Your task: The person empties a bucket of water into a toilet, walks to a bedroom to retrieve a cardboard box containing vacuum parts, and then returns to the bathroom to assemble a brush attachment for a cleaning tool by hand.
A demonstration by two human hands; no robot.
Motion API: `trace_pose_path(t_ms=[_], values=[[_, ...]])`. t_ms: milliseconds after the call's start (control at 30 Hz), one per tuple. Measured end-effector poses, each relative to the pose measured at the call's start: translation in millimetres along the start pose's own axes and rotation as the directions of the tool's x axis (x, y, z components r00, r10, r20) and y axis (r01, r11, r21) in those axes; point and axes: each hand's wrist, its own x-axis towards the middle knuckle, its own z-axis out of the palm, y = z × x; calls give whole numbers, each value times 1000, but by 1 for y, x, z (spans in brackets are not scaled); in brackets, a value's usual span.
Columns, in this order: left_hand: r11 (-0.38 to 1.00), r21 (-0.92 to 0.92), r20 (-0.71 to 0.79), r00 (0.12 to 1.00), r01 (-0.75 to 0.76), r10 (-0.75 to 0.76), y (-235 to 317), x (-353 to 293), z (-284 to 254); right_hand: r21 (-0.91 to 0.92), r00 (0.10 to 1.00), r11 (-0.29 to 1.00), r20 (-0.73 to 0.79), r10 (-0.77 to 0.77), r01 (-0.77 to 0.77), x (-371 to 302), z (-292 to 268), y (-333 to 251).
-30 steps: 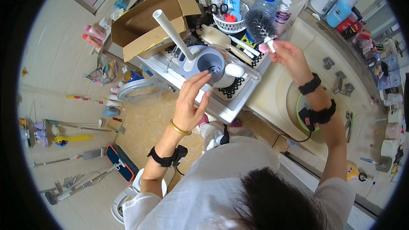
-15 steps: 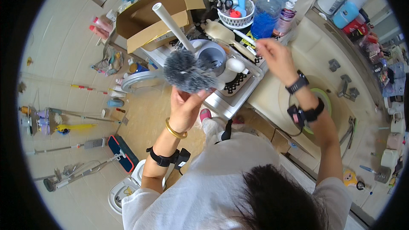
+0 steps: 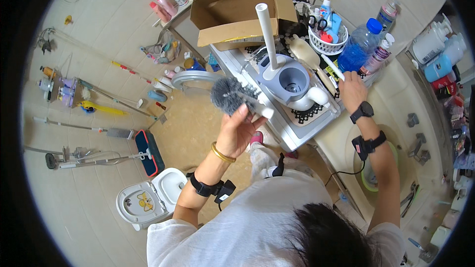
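One open brown cardboard box [image 3: 232,17] sits at the back of the table [image 3: 297,136], beside one white lattice basket [image 3: 326,44] crowded with small bottles. One grey-and-white plastic brush holder [image 3: 293,83] stands empty. The left hand [image 3: 237,131] closes its fingers on one grey bristly toilet brush [image 3: 230,96], raised left of the holder. The right hand [image 3: 352,90] rests on the table; I cannot tell its grip.

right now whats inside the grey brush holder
The grey brush holder looks empty: its dark inner well shows, with a paler ring at the bottom. The brush is out, in the left hand. The white handle hides the holder's far side.
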Motion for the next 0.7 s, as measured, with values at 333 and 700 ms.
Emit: trace_pose_path(t_ms=[333,700], values=[[903,-418,-15,994,95,-112,-3,30,17,386,925,855,-295,-240,346,-83,-145,-49],[996,10,150,985,84,-84,-23,17,22,349,904,843,-281,-322,409,-101,-149,-74]])
